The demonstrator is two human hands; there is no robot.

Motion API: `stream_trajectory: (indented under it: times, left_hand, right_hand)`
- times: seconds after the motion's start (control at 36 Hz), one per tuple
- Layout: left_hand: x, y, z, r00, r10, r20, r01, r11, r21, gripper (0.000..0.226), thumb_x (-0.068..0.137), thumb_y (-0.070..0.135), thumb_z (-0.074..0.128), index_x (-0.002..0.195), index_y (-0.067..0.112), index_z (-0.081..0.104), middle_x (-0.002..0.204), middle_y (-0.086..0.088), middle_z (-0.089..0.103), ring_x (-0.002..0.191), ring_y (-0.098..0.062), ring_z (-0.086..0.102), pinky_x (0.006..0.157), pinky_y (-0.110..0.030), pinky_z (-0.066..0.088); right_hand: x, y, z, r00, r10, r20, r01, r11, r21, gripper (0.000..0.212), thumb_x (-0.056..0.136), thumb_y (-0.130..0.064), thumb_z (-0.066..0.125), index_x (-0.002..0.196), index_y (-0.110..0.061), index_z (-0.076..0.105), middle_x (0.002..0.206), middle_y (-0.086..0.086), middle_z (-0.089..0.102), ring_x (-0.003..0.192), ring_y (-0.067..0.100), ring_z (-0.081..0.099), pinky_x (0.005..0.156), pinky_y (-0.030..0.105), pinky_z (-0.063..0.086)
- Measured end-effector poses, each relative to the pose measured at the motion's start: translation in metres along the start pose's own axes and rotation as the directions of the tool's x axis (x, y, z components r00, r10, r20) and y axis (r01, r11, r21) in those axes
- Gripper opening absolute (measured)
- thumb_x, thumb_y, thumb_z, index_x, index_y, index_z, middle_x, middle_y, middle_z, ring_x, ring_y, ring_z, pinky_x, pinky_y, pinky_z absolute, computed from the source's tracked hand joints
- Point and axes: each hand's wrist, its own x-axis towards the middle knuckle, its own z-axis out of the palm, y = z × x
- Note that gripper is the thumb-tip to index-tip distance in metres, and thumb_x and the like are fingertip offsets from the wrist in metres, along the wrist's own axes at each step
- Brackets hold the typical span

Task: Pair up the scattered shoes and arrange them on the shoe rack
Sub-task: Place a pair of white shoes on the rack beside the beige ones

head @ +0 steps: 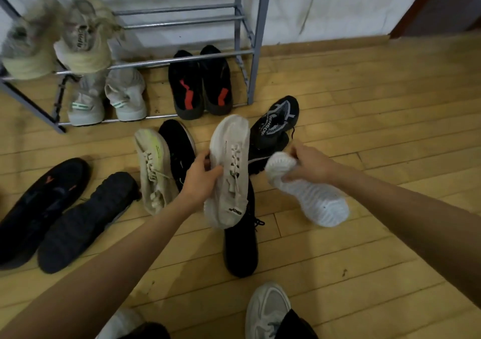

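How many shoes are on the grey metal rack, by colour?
Beige fabric sneakers: 2
Pale grey sneakers with mint heel stripes: 2
Black shoes with red marks: 2
Total on the rack: 6

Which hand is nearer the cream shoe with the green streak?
Left. The left hand, gripping a white laced shoe, is just right of the cream shoe; the right hand, gripping a bright white shoe, lies beyond.

Dim, flat indoor light with soft shadows. Shoes (83, 34) at ten o'clock are motion-blurred, and straight lines bow toward the edges.
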Motion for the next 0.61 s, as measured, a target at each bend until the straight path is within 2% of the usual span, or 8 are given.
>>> stream_trajectory:
  times: [0.06, 0.11, 0.19, 0.25, 0.33, 0.42, 0.47, 0.61]
  left_hand:
    - [0.004, 0.003, -0.014, 0.999, 0.001, -0.051, -0.003, 0.999, -0.049, 0.051, 0.093, 0.016, 0.054, 0.142, 0.015, 0.039, 0.123, -0.002, 0.058, 0.108, -0.018, 0.057, 0.091, -0.035, 0.049]
    - [0.007, 0.005, -0.031, 0.995, 0.003, -0.098, -0.012, 0.996, -0.084, 0.043, 0.094, 0.017, 0.053, 0.136, 0.016, 0.045, 0.115, -0.003, 0.062, 0.101, -0.019, 0.061, 0.084, -0.033, 0.051]
    - [0.012, 0.005, -0.056, 0.987, 0.0, -0.158, -0.026, 0.987, -0.159, 0.029, 0.095, 0.015, 0.052, 0.123, 0.02, 0.052, 0.097, 0.004, 0.064, 0.086, -0.011, 0.062, 0.073, -0.025, 0.05]
    - [0.015, 0.0, -0.073, 0.98, -0.035, -0.198, -0.003, 0.982, -0.187, 0.036, 0.094, 0.019, 0.053, 0.129, 0.019, 0.05, 0.102, 0.0, 0.066, 0.086, -0.015, 0.063, 0.077, -0.029, 0.051]
    - [0.019, -0.015, -0.095, 0.966, -0.109, -0.235, 0.056, 0.974, -0.221, 0.058, 0.089, 0.029, 0.056, 0.144, 0.025, 0.037, 0.119, -0.008, 0.064, 0.104, -0.026, 0.063, 0.092, -0.044, 0.052]
    - [0.019, -0.025, -0.108, 0.954, -0.173, -0.246, 0.104, 0.957, -0.271, 0.062, 0.088, 0.029, 0.058, 0.146, 0.025, 0.034, 0.127, -0.007, 0.061, 0.114, -0.028, 0.059, 0.098, -0.046, 0.048]
    - [0.02, -0.031, -0.114, 0.948, -0.212, -0.236, 0.136, 0.943, -0.303, 0.062, 0.089, 0.027, 0.059, 0.146, 0.022, 0.035, 0.133, -0.005, 0.058, 0.118, -0.028, 0.057, 0.101, -0.048, 0.047]
    - [0.025, -0.048, -0.126, 0.927, -0.278, -0.253, 0.193, 0.929, -0.316, 0.061, 0.086, 0.029, 0.062, 0.142, 0.017, 0.042, 0.128, -0.011, 0.061, 0.114, -0.03, 0.06, 0.097, -0.05, 0.05]
  right_hand:
    - [0.006, -0.024, -0.018, 0.993, -0.071, -0.099, 0.08, 0.993, 0.089, 0.057, 0.069, -0.026, 0.082, 0.104, -0.012, 0.04, 0.091, 0.001, 0.051, 0.078, 0.018, 0.05, 0.062, 0.031, 0.04]
    - [0.01, -0.048, -0.03, 0.97, -0.189, -0.153, 0.204, 0.975, 0.087, 0.063, 0.07, -0.025, 0.081, 0.117, -0.015, 0.041, 0.101, -0.001, 0.053, 0.087, 0.015, 0.053, 0.069, 0.028, 0.042]
    - [0.016, -0.079, -0.035, 0.906, -0.374, -0.2, 0.375, 0.926, -0.031, 0.065, 0.078, -0.026, 0.075, 0.132, -0.02, 0.04, 0.128, 0.001, 0.051, 0.112, 0.018, 0.051, 0.089, 0.036, 0.046]
    - [0.018, -0.094, -0.031, 0.852, -0.465, -0.239, 0.439, 0.885, -0.156, 0.062, 0.081, -0.024, 0.072, 0.135, -0.017, 0.041, 0.133, 0.005, 0.047, 0.118, 0.021, 0.047, 0.092, 0.037, 0.043]
    - [0.02, -0.107, -0.016, 0.715, -0.629, -0.306, 0.559, 0.776, -0.292, 0.054, 0.076, -0.018, 0.075, 0.123, -0.008, 0.051, 0.117, 0.013, 0.053, 0.107, 0.03, 0.052, 0.08, 0.041, 0.049]
    - [0.023, -0.112, -0.003, 0.585, -0.762, -0.278, 0.645, 0.645, -0.41, 0.053, 0.07, -0.017, 0.077, 0.114, -0.011, 0.049, 0.103, 0.014, 0.056, 0.096, 0.027, 0.052, 0.071, 0.035, 0.047]
    - [0.023, -0.118, 0.0, 0.526, -0.804, -0.277, 0.687, 0.594, -0.42, 0.056, 0.07, -0.019, 0.076, 0.115, -0.015, 0.043, 0.101, 0.013, 0.055, 0.094, 0.022, 0.046, 0.07, 0.033, 0.046]
    - [0.025, -0.136, 0.002, 0.389, -0.879, -0.275, 0.769, 0.475, -0.428, 0.052, 0.073, -0.015, 0.069, 0.116, -0.018, 0.041, 0.103, 0.008, 0.049, 0.091, 0.025, 0.05, 0.078, 0.033, 0.045]
